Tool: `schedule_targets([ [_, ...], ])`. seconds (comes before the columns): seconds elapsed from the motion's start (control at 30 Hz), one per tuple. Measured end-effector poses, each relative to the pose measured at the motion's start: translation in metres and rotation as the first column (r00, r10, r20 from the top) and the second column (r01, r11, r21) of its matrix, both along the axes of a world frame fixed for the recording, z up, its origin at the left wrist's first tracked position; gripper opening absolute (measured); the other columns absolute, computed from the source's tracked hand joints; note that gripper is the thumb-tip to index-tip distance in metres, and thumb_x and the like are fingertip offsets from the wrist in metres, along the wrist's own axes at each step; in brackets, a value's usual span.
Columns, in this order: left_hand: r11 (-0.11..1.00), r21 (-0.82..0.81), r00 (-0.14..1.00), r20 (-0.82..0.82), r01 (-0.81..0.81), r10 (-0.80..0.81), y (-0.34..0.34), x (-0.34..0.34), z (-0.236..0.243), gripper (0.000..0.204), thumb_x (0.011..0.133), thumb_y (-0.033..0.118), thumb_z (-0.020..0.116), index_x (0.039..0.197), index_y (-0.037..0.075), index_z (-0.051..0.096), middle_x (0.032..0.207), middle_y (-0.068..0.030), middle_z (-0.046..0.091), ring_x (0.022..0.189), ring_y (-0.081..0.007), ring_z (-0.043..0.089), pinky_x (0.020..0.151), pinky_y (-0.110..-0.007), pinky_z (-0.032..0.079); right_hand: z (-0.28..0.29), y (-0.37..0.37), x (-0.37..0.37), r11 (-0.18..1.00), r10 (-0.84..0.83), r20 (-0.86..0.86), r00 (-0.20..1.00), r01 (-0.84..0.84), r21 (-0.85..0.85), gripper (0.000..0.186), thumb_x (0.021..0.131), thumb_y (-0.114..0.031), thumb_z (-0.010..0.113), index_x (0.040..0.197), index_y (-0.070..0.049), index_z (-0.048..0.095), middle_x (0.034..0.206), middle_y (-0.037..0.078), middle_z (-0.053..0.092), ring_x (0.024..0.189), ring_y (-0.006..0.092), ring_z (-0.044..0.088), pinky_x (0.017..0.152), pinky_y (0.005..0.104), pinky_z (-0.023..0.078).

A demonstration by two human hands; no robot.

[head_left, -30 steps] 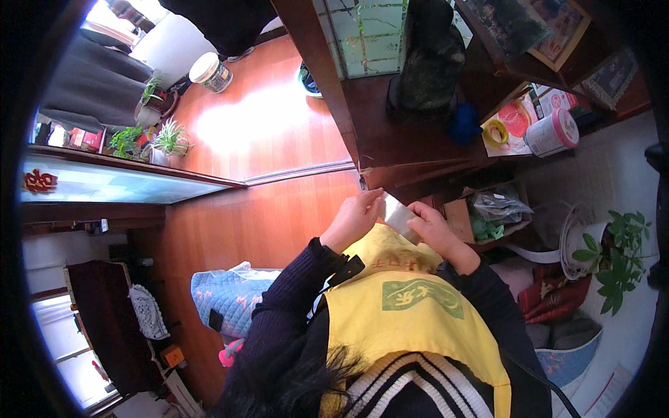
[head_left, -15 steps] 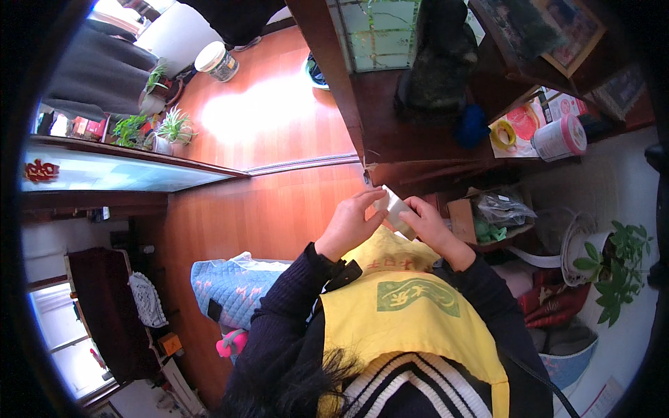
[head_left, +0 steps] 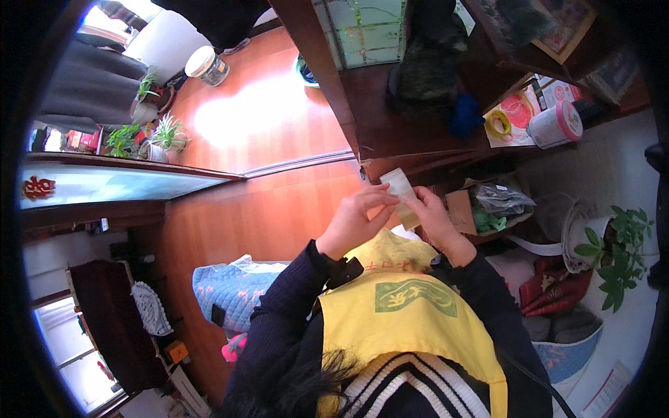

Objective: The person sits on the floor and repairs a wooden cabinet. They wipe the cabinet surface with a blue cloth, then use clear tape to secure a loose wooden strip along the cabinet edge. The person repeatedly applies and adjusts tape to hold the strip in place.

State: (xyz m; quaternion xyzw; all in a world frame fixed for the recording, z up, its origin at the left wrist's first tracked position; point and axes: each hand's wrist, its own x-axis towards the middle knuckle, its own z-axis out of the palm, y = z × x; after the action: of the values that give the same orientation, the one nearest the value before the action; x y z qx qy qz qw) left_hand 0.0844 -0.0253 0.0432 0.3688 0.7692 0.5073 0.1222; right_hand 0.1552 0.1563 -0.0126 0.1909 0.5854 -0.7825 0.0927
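A pale, glossy rectangular piece (head_left: pixel 398 183) with a yellowish lower end is held up in front of my chest. I cannot make out its exact kind. My right hand (head_left: pixel 434 217) grips its right side, the thumb lying across the front. From the other side my left hand (head_left: pixel 359 219) has bent fingers and thumb tip at its left edge, seemingly pinching it. Just below both hands is the yellow apron (head_left: pixel 411 317) that I wear.
To the right, an open cardboard box (head_left: pixel 460 211) holds plastic bags, near a potted plant (head_left: pixel 613 244). A dark wooden shelf (head_left: pixel 390 136) bears a tape roll (head_left: pixel 497 123) and a tub (head_left: pixel 555 125). A blue quilted cover (head_left: pixel 233 289) lies left; a bucket (head_left: pixel 207 66) stands on the far floor.
The pale piece has tipped more upright, showing a longer face. My left fingers have drawn back from its top to its left edge. The view has shifted slightly.
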Motion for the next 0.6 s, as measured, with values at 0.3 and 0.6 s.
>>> schedule_targets([
  [0.3, 0.978, 0.176, 0.726, 0.687, -0.116, -0.038, -0.013, -0.022, -0.012, 0.060, 0.093, 0.028, 0.059, 0.141, 0.005, 0.033, 0.141, -0.0115, 0.040, 0.131, -0.0217, 0.036, 0.109, -0.037, 0.029, 0.061, 0.015, 0.011, 0.968, 0.016, -0.010, 1.000, -0.018, -0.249, 0.027, 0.093, -0.018, 0.052, 0.113, 0.000, 0.055, 0.102, 0.004, 0.060, 0.092, 0.0103, 0.056, 0.081, 0.0251, 0.045],
  [0.6, 0.861, 0.503, 0.283, 0.838, -0.071, -0.466, -0.012, -0.016, 0.005, 0.037, 0.091, 0.022, 0.052, 0.122, 0.002, 0.048, 0.112, -0.0056, 0.054, 0.108, -0.0134, 0.050, 0.095, -0.029, 0.039, 0.063, 0.028, 0.013, 0.817, 0.053, -0.099, 0.994, -0.100, -0.568, 0.063, 0.076, -0.034, 0.053, 0.124, 0.007, 0.051, 0.115, 0.016, 0.061, 0.102, 0.0221, 0.061, 0.092, 0.0310, 0.047],
])
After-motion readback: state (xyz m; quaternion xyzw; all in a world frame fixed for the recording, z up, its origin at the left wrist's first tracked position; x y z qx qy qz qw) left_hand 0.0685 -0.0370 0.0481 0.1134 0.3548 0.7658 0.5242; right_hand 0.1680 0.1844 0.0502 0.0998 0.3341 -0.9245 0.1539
